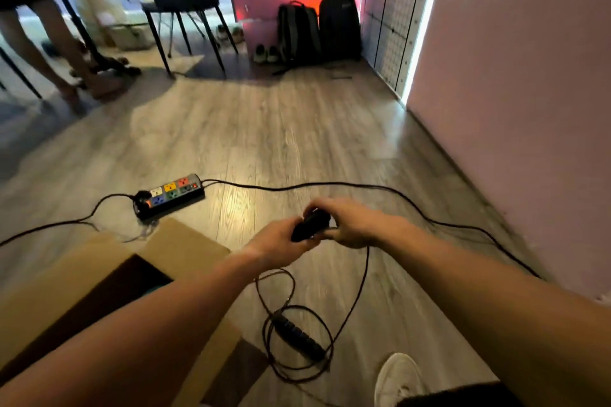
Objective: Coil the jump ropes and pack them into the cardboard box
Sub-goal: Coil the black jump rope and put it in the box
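A black plastic jump-rope handle [310,225] is gripped by left hand [281,243] and right hand [347,223] together, thin black rope [299,334] looped on grey wood floor [297,142] beside open brown cardboard box [185,241].

Both hands meet mid-frame, left hand [281,241] and right hand [347,225] closed around one black handle [309,225]. Thin black rope [360,287] trails down to loose loops and a second handle [297,337] on the wood floor [264,135]. Open cardboard box [185,248] lower left. Power strip [170,196] above it. White shoe [396,377] at bottom right.
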